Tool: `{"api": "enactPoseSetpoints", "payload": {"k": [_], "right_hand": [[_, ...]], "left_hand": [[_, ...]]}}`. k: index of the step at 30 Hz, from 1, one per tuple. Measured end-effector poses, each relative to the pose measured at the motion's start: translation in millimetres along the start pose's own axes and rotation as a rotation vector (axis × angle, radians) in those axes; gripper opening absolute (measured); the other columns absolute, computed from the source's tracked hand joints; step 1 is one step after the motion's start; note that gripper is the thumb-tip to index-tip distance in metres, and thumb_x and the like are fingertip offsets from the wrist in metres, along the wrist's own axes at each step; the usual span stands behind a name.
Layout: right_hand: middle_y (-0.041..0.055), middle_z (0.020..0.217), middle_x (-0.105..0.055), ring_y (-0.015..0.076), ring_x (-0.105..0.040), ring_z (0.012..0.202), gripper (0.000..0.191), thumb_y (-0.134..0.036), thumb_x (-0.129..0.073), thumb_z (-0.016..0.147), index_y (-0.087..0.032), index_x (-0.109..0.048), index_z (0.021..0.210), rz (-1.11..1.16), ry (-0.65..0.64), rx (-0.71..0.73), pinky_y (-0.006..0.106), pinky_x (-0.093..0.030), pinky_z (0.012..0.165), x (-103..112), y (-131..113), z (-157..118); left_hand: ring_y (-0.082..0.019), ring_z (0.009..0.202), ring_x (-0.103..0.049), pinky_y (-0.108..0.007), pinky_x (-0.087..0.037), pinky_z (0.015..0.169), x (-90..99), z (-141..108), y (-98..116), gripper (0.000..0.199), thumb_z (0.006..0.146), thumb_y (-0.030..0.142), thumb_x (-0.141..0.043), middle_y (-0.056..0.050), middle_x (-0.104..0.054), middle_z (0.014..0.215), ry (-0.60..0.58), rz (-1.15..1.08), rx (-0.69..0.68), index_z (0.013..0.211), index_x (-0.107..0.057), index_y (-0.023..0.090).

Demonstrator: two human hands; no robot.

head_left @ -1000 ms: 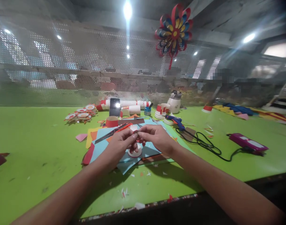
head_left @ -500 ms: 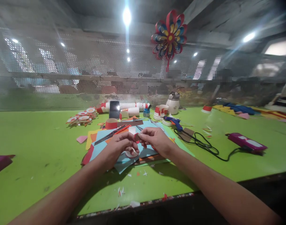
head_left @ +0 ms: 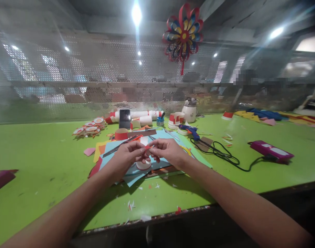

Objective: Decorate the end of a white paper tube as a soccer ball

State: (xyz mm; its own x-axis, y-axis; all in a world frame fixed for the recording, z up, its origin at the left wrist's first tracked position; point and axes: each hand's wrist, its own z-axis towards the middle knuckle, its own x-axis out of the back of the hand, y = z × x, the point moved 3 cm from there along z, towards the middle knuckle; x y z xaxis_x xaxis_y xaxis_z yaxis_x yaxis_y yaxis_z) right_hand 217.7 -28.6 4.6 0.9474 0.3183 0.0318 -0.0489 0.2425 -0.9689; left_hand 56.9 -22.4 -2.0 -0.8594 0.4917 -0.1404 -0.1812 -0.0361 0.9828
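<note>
Holding a small red piece (head_left: 147, 147) pinched between fingertips of left hand (head_left: 126, 156) and right hand (head_left: 171, 151) — probably for fine control — above blue paper (head_left: 131, 178). Beyond, within right-hand reach, glue gun (head_left: 190, 131); farther back, phone (head_left: 124, 119) propped upright, perhaps for viewing.

Over the left of the bench (head_left: 49, 151) a hand could pass between the discs (head_left: 91, 126) and the near edge, with a pink scrap (head_left: 89, 151) beside the paper (head_left: 133, 178). The left hand (head_left: 133, 151) and right hand (head_left: 167, 151), meeting at a red piece (head_left: 147, 148), block the paper's middle; both forearms cross the near edge. Right of the paper, the cable (head_left: 226, 160) bars a low pass from glue gun (head_left: 190, 131) to purple box (head_left: 272, 151). A gap opens at the far edge between bottle (head_left: 190, 113) and red cup (head_left: 227, 116).
</note>
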Motion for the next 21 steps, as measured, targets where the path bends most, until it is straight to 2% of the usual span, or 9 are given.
{"api": "enactPoseSetpoints", "payload": {"k": [5, 11, 21], "right_hand": [[-0.0035, 0.057, -0.063, 0.0103, -0.054, 0.049, 0.029, -0.024, -0.076, 0.069, -0.014, -0.067, 0.095, 0.026, 0.053, 0.048, 0.027, -0.046, 0.051, 2.9, -4.1, -1.5], [-0.0038, 0.06, -0.062, 0.0104, -0.054, 0.05, 0.027, -0.024, -0.074, 0.07, -0.015, -0.068, 0.095, 0.069, 0.114, 0.153, 0.028, -0.044, 0.053, 11.4, -4.8, 0.5], [-0.0032, 0.061, -0.065, 0.0108, -0.056, 0.052, 0.029, -0.026, -0.078, 0.069, -0.016, -0.068, 0.094, 0.066, 0.109, 0.163, 0.03, -0.047, 0.058, 7.6, -5.9, -1.5]], "left_hand": [[-0.011, 0.064, -0.062, -0.022, -0.047, 0.063, 4.6, 2.1, 4.0, 0.019, 0.073, 0.024, -0.078, -0.003, -0.067, 0.068, 0.047, -0.067, -0.015, 0.077, -0.063, 0.013], [-0.01, 0.066, -0.062, -0.023, -0.048, 0.066, 9.9, 3.0, 9.0, 0.02, 0.069, 0.019, -0.079, 0.0, -0.065, 0.067, 0.12, -0.132, -0.069, 0.076, -0.061, 0.014], [-0.012, 0.067, -0.061, -0.025, -0.045, 0.066, 4.6, 1.2, 3.6, 0.02, 0.069, 0.017, -0.079, 0.0, -0.063, 0.07, 0.054, -0.143, -0.044, 0.078, -0.061, 0.014]]}}
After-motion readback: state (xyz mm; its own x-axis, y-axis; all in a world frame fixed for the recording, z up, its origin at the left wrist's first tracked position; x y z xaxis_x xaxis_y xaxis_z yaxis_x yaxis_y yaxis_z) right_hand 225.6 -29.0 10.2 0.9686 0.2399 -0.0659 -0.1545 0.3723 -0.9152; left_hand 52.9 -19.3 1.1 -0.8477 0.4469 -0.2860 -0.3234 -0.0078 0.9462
